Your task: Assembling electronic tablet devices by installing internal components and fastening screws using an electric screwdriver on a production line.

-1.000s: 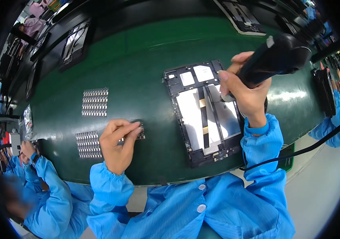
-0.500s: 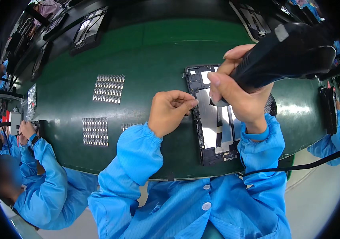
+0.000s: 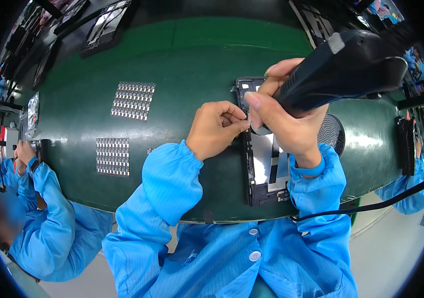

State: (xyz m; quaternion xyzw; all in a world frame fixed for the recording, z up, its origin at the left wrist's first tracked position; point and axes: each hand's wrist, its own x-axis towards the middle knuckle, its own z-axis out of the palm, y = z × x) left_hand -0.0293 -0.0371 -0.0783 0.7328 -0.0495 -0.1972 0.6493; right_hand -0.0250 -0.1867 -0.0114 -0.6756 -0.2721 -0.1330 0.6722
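Pinching by the left edge of a flat black device (image 3: 252,194), the left hand (image 3: 213,128) has its grip pressed together, thumb to finger. I cannot tell if a tiny thing is in between. The right hand (image 3: 291,126) has its grip wrapped around a fat black tool (image 3: 338,74). The tool's low end is over the device, just beside the left fingertips. The device lies flat on the green desk (image 3: 187,74), near the front edge, with shiny silver parts inside. Off to the left lie a sheet of small parts (image 3: 133,101) and, nearer the front, a second sheet (image 3: 113,157). A round, bumpy dish (image 3: 333,135) sits just right of the right hand.
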